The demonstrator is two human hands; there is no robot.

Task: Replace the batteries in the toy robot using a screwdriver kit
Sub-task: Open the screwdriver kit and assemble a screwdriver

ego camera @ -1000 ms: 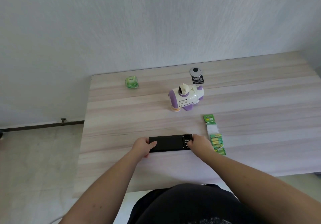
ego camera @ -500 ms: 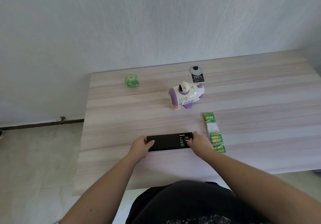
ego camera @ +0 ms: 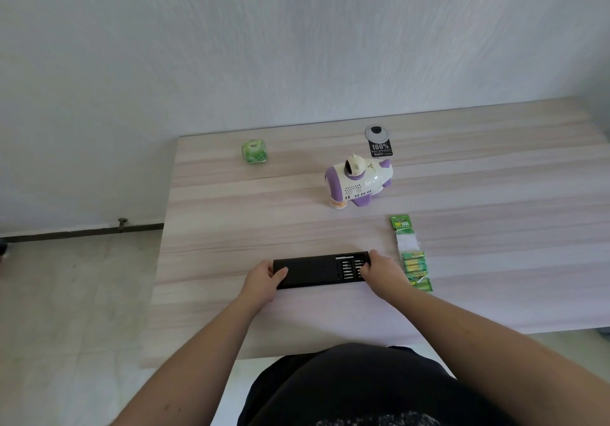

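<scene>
2 hands (ego camera: 264,277) (ego camera: 383,272) grip 1 screwdriver kit (ego camera: 317,270) beside 1 battery pack (ego camera: 412,257), 1 toy robot (ego camera: 358,184).

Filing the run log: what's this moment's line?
stage: opening kit | left hand: on screwdriver kit | right hand: on kit | toy robot: untouched

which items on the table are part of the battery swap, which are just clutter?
Job:
toy robot
screwdriver kit, held at its ends by left hand and right hand
battery pack

Lying about:
green cube
black tag
round grommet
</scene>
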